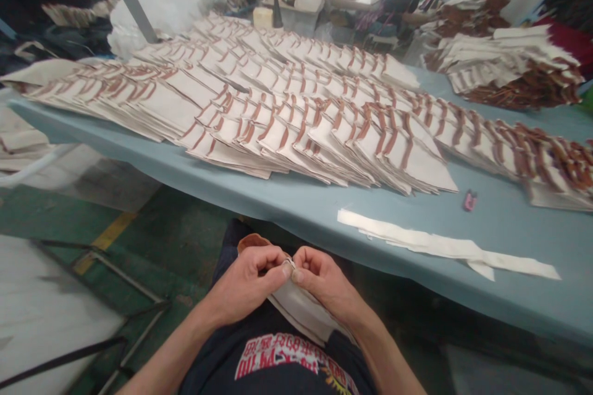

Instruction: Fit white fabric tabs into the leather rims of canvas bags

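Holding one cream cloth piece [301, 308] with both hands, close in front of the printed shirt [278, 359] and just short of the near edge of the table [319, 210], not on it. Gripping from both sides: pinching the upper edge between thumb and fingers of the left hand [250, 274], and just beside, nearly fingertip to fingertip, in the same manner with the right hand [327, 281]. At this meeting spot, a small whitish bit [290, 263] — too small to tell thread from fold. Beyond the left hand, a brown end [252, 240], probably of the same piece.

Judging from this, in the middle of work on this single piece: already in hand, pinched at the edge, not yet laid down. On the table, many overlapping rows of similar cream pieces [282, 129] with brown bands; farther to the right, a separate brown-and-cream pile [514, 68]. Impossible to tell finished from waiting among these, therefore impossible to measure the remaining amount. Nearer, apart from the rows, loose cream strips [445, 244] and a small pink object [470, 200] — both out of hand at present.
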### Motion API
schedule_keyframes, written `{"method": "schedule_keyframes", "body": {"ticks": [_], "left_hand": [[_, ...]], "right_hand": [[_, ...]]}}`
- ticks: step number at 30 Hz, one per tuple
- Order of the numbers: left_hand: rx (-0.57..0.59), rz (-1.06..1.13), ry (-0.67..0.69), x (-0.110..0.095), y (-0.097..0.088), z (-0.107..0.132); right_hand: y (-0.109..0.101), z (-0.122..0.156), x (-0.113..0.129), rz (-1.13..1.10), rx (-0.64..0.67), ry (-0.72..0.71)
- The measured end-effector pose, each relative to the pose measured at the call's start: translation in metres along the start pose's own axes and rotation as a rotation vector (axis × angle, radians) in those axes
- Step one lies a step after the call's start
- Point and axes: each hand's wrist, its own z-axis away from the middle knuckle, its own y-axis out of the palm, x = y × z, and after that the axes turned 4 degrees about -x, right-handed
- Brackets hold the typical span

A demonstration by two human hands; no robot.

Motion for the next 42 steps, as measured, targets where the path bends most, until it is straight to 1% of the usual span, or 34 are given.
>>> {"method": "schedule_keyframes", "body": {"ticks": [9, 13, 17, 23, 30, 34, 37, 42], "left_hand": [[-0.01, 0.023, -0.077, 0.019, 0.007, -0.009], [-0.005, 0.027, -0.082, 0.02, 0.008, -0.012], [-0.007, 0.023, -0.082, 0.018, 0.009, -0.014], [-0.037, -0.013, -0.052, 0.009, 0.011, -0.011], [-0.085, -0.042, 0.031, -0.012, 0.014, -0.004], [-0.144, -0.075, 0.083, -0.024, 0.017, 0.002], [-0.169, -0.128, 0.113, -0.03, 0.018, 0.006], [-0.171, -0.214, 0.143, -0.031, 0.02, 0.009]], "right_hand": [[-0.005, -0.007, -0.017, 0.035, -0.043, 0.031], [-0.008, -0.009, -0.023, 0.044, -0.053, 0.038], [-0.011, -0.009, -0.023, 0.031, -0.052, 0.023], [-0.012, -0.006, -0.017, -0.035, -0.028, 0.017], [-0.005, 0.004, 0.003, -0.098, 0.025, 0.002], [-0.002, 0.008, 0.009, -0.059, 0.019, -0.039], [-0.001, 0.009, 0.012, -0.036, 0.023, -0.04], [-0.002, 0.012, 0.015, -0.016, 0.04, -0.024]]}}
